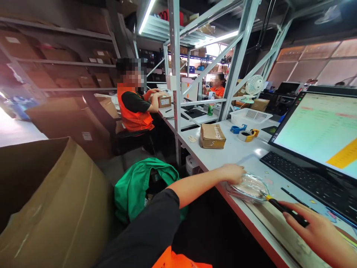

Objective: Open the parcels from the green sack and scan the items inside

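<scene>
My left hand (234, 174) is closed on the near left edge of a clear plastic package (249, 185) at the desk's front edge. A shiny, rounded rim shows through the wrap; what lies inside I cannot make out. In my right hand (315, 227) is a utility knife (287, 210) with a black handle and a yellow collar. Its thin metal tip points left, at the right side of the package. Whether the tip touches the plastic I cannot tell. Under the knife and right hand lies a flat, pale board or box (281, 227).
A small cardboard box (212, 136), tape dispensers (247, 134) and a white basket (249, 116) stand farther back. The keyboard (306, 186) and monitor (320, 130) are at right. A green bag (131, 190) and large carton (61, 201) stand left. A co-worker (135, 108) sits beyond.
</scene>
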### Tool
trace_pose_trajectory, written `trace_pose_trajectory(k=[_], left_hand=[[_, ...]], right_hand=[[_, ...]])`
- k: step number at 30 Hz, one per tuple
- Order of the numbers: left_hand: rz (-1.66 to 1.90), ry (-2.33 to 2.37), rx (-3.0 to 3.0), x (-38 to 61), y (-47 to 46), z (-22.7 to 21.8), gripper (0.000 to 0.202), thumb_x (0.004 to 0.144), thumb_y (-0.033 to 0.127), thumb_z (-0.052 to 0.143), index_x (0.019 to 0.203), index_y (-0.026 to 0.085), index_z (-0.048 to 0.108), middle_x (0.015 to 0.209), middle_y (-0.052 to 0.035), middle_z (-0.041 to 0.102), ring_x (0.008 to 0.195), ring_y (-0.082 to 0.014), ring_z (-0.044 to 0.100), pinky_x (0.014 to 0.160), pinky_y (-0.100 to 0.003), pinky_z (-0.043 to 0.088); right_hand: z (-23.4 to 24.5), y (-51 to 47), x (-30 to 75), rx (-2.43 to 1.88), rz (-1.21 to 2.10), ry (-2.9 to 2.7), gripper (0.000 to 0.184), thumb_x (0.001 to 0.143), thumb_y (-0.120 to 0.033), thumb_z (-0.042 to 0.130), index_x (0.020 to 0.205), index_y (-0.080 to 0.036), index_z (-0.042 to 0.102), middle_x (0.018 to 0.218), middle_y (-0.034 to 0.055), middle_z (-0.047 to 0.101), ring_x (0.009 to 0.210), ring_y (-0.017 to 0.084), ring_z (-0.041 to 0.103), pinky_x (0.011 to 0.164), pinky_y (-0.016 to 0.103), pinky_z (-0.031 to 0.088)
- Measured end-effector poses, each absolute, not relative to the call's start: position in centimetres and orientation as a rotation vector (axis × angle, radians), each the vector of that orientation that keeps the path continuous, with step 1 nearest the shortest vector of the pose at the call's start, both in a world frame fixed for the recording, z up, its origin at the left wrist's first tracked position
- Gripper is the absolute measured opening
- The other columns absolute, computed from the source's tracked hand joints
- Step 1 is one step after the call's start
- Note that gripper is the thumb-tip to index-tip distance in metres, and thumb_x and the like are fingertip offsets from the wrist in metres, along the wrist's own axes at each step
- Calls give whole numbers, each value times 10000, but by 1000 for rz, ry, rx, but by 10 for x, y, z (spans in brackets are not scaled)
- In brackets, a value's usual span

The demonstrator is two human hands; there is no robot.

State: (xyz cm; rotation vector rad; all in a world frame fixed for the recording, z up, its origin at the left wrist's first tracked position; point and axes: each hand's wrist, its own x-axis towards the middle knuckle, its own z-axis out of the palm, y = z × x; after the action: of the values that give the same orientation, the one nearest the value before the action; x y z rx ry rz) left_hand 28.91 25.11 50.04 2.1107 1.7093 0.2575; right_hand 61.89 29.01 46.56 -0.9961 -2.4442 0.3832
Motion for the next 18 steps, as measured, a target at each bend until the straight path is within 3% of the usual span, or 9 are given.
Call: trace_pose_trajectory(k=[2, 5, 8, 12, 16, 18], left_hand=[[345, 1848, 2026, 300, 237, 489, 571, 1016, 407, 549, 1528, 160, 605, 1696, -177, 432, 1495, -422, 514, 1211, -580, 470], [478, 1955, 1894, 308, 223, 472, 558, 1041, 490, 511, 1505, 203, 626, 1656, -125, 506, 1469, -379, 551, 1212, -529, 486], [570, 1988, 1811, 309, 225, 466, 422, 1006, 437, 604, 1337, 208, 731, 1419, -103, 711, 1330, -340, 659, 1139, -467, 543], [694, 1978, 1836, 310, 231, 466, 219, 976, 363, 683, 1091, 207, 784, 1334, -77, 746, 1273, -302, 672, 1087, -419, 545], [843, 1953, 1937, 317, 226, 461, 206, 1058, 339, 590, 1107, 217, 749, 1250, -49, 767, 1286, -248, 647, 1183, -411, 436], [872, 1938, 1961, 320, 223, 457, 241, 1087, 352, 536, 1163, 229, 729, 1158, -45, 786, 1170, -225, 696, 1119, -375, 472]], right_hand=[[467, 290, 615, -977, 381, -2458, 489, 857, -688, 630, 1110, -343, 867, 1084, 68, 840, 806, 332, 808, 584, 421, 661], [467, 291, 611, -955, 347, -2490, 460, 874, -656, 624, 1116, -348, 865, 1092, 55, 840, 834, 323, 812, 603, 411, 665], [467, 297, 607, -952, 316, -2538, 451, 909, -624, 612, 1172, -345, 849, 1139, 56, 832, 869, 313, 812, 646, 408, 671], [466, 304, 598, -966, 327, -2586, 465, 927, -614, 600, 1214, -335, 835, 1194, 50, 821, 927, 307, 808, 710, 412, 671], [468, 303, 588, -939, 364, -2635, 455, 944, -569, 583, 1232, -315, 829, 1229, 50, 812, 1039, 297, 791, 834, 398, 658], [470, 301, 586, -928, 357, -2638, 465, 959, -574, 571, 1241, -305, 825, 1243, 58, 807, 1055, 296, 785, 859, 392, 648]])
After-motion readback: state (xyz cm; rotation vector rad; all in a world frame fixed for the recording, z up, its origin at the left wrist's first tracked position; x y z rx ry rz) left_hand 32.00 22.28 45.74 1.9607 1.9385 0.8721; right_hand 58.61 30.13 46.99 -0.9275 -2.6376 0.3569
